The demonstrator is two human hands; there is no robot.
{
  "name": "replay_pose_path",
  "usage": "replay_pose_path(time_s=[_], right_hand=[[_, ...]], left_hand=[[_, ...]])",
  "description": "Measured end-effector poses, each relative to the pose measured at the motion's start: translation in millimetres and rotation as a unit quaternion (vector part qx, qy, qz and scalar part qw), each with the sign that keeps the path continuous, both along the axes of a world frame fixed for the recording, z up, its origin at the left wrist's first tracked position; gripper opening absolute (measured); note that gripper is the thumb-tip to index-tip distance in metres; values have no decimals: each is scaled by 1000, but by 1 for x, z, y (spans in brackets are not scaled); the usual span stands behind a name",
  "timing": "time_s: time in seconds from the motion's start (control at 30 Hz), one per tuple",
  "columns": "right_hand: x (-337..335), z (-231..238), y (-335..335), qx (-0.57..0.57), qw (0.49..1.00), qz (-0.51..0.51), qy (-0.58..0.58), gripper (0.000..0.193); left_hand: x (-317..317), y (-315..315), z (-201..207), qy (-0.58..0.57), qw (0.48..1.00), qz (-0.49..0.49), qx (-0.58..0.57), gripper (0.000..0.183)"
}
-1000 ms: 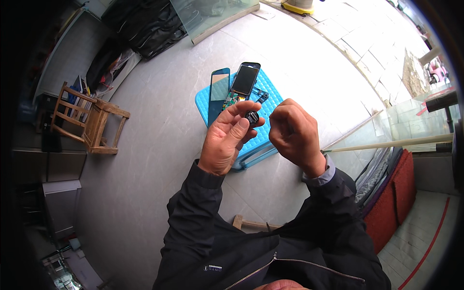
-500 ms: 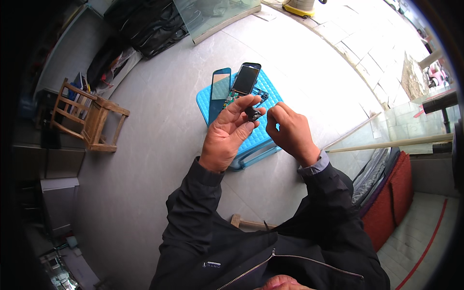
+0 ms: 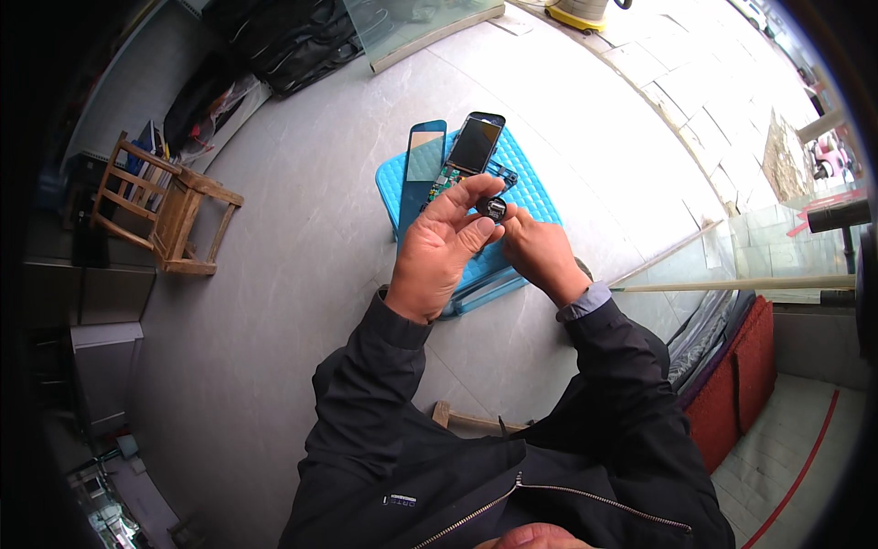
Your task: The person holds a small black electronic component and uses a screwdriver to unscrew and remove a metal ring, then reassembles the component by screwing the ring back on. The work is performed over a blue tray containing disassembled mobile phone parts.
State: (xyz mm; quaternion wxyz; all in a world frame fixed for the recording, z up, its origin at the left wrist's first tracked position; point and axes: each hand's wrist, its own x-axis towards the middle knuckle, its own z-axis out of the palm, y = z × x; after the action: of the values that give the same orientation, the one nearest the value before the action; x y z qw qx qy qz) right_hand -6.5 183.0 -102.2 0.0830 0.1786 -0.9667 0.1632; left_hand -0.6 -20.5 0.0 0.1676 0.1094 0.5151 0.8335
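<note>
A small round black part with a silvery piece on its face is pinched between the thumb and fingers of my left hand. My right hand is closed right beside it, its fingertips against or very near the part's right edge; whatever they pinch is too small or hidden to make out. Behind my hands, on a blue plastic stool, lie a long blue panel with a window and an opened handheld device with a dark screen and green circuit board. A small black frame piece lies beside the device.
A wooden chair stands to the left on the grey tiled floor. Black bags and a glass panel are at the far side. Red folded matting leans at the right. A wooden bar shows by my lap.
My right hand has moved left, its fingertips now at the round black part. The part has turned, so its silvery face shows. The view has shifted slightly.
</note>
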Motion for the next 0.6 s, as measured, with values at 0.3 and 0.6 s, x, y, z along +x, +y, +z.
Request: replay_pose_path(time_s=[0.3, 0.6], right_hand=[[1, 5, 8, -11, 1000, 2, -9, 8], [1, 14, 11, -95, 995, -17, -3, 3]], left_hand=[[-4, -3, -3, -25, 998, 61, -1, 42], [-4, -11, 3, -37, 997, 70, -12, 37]])
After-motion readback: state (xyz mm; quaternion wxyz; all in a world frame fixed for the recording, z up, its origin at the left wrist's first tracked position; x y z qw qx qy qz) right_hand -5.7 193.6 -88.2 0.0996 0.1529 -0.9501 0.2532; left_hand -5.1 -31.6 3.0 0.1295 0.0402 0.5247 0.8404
